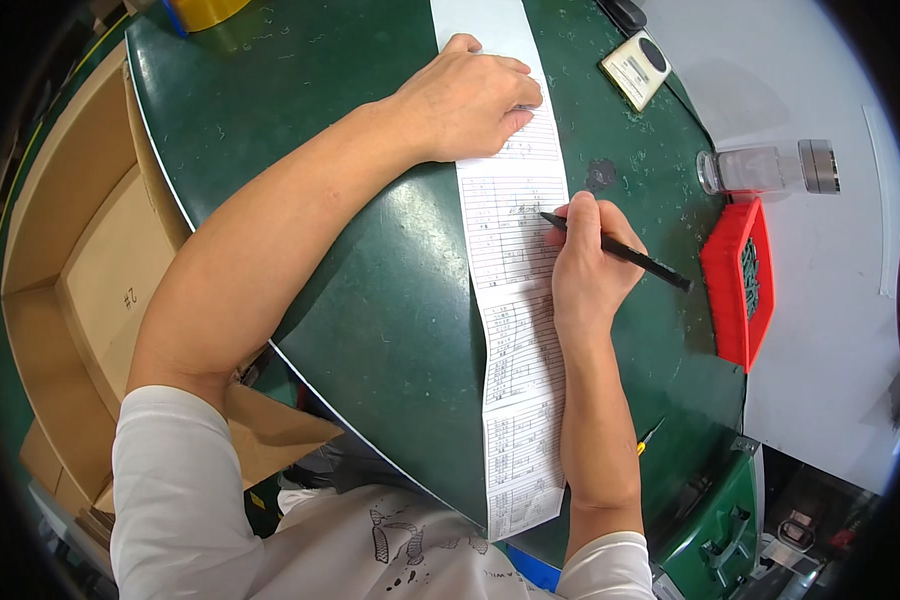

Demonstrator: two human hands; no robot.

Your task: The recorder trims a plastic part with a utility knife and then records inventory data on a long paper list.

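While unclenched left hand rests on paper running top-to-bottom, right hand right of centre grips pen, tip up-left over paper.

Left fingers curl loosely; right fingers pinch together.

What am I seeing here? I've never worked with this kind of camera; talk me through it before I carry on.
There's no machine: these are a person's bare hands, seen from above by a wide camera worn on the head, so straight edges bend. The left hand rests on a long paper with printed lines. The right hand holds a black pen, its tip at the paper. Beneath is a green table; toward its right edge are a red tray of small green pieces and a glass bottle.
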